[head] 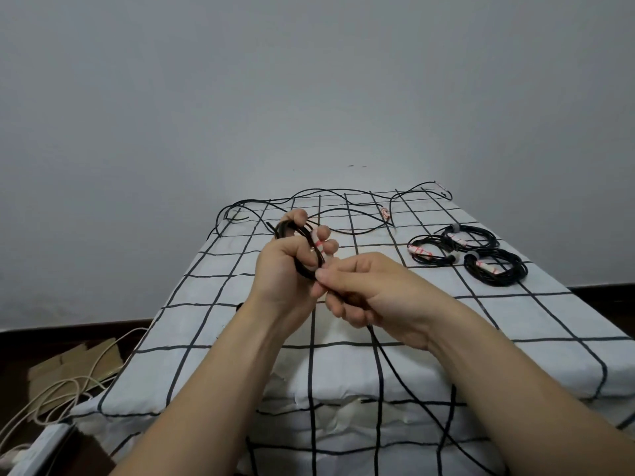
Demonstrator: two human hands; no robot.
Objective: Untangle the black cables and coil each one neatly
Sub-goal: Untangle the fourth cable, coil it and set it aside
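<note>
Slack tail (395,372) of the black cable runs off the checked sheet (220,317) toward 5 o'clock, below my wrists. Right hand (371,290): thumb and forefinger pinched on the strand, other fingers curled. Left hand (285,266), touching it at 10 o'clock: fingers closed round the part-wound coil (292,230), held off the bed. Three finished coils (450,259) lie at 2 o'clock; loose cable (350,232) sprawls at 12. Risk, as I judge it: the tail catches the bed's edge and tension jerks loops off my left fingers; a twisted strand would kink.
</note>
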